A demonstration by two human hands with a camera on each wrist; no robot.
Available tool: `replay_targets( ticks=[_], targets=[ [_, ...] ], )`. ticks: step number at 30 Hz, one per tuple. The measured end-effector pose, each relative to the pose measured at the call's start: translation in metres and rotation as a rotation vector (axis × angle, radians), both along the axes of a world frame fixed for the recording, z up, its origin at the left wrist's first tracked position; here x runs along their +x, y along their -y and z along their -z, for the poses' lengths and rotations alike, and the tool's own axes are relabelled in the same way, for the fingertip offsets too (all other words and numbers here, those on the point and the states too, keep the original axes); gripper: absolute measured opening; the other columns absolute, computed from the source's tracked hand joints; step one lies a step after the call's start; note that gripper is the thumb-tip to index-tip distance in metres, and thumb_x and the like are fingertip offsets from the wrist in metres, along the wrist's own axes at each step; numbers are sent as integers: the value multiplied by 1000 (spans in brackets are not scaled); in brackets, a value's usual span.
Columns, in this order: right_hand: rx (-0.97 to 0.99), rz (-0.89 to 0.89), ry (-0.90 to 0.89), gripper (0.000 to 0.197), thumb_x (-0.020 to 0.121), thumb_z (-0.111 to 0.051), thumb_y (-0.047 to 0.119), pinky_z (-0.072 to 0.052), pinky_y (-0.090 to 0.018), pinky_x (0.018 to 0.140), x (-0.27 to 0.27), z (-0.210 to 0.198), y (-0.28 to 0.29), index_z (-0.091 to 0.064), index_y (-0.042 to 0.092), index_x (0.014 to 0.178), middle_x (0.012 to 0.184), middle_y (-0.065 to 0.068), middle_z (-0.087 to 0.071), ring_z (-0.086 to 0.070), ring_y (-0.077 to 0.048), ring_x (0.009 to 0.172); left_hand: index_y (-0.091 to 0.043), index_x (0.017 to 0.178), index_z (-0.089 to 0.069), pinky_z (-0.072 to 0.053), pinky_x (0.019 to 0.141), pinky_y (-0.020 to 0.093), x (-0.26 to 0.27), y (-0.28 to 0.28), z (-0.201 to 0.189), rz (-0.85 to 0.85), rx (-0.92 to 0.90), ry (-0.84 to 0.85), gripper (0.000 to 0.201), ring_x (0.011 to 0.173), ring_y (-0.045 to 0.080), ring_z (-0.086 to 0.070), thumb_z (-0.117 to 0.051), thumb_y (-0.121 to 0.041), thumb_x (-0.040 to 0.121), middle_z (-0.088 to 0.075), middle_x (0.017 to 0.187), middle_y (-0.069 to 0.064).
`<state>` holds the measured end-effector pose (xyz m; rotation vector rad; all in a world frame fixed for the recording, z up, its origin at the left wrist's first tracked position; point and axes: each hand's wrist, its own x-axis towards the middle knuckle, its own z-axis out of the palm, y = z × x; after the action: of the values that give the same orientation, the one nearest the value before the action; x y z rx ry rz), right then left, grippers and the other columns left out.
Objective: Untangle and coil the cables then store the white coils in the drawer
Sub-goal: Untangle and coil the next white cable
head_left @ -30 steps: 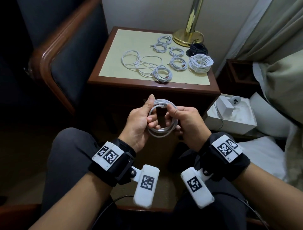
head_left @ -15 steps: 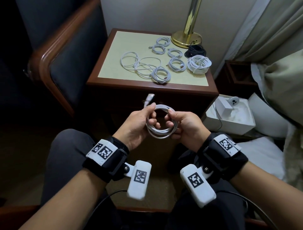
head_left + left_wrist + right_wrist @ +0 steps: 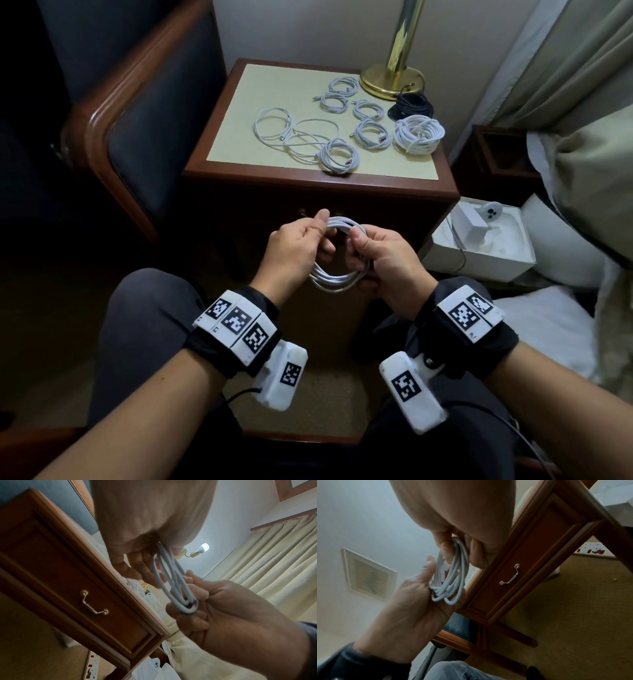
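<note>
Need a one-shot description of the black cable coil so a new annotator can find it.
Start at the wooden nightstand ahead of the person's knees. On its far right corner stands a brass lamp base; the black coil lies just in front of it, behind the thickest white bundle. It is the only dark cable on the tabletop.

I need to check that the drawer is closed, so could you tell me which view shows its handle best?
The left wrist view: the brass handle shows large on the shut drawer. The right wrist view shows it smaller; in the head view it is dark behind the hands.
</note>
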<state>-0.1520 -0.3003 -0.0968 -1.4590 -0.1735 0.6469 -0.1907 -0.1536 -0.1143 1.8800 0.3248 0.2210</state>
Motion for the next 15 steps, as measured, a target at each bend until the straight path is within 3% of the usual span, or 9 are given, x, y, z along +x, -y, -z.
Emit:
replay_targets(
  ticks=[5,7,10,11,15],
  targets=[
    [-84,40,36,35,102,-40,20,-24,-14,32,0,6,1,-49,13,69,53,-4,-40,-32,-5,32,-14,76,-70,-42,58,27,0,-12,-3,222,151,-88,53,52,6,-53,-38,-49,100,-59,60,-3],
    [-87,42,45,34,102,-40,20,-24,-14,32,0,9,-1,-49,13,70,53,-4,-40,-32,-5,33,-13,73,-70,-43,61,28,-2,-14,-4,297,8,-104,53,57,9,-53,-41,-50,98,-61,65,1],
    [-65,37,64,29,101,-42,20,-25,-15,31,2,8,-3,-51,14,74,55,-2,-42,-35,-6,35,-6,79,-64,-46,56,17,-7,-9,-7,310,-507,-115,45,54,7,-51,-44,-45,89,-58,60,-2],
    [-63,36,59,27,101,-43,20,-25,-16,31,3,8,-4,-51,15,76,55,-2,-44,-36,-6,35,-4,81,-63,-47,55,17,-7,-6,-7,288,-603,-109,44,53,7,-51,-44,-43,90,-55,58,-3],
    [-82,2,-21,23,101,-44,22,-24,-15,34,4,9,2,-51,16,79,60,-5,-50,-35,-6,35,-6,93,-66,-48,61,21,-4,-4,-4,207,-520,-144,43,60,12,-57,-39,-38,102,-59,65,1]
  ],
)
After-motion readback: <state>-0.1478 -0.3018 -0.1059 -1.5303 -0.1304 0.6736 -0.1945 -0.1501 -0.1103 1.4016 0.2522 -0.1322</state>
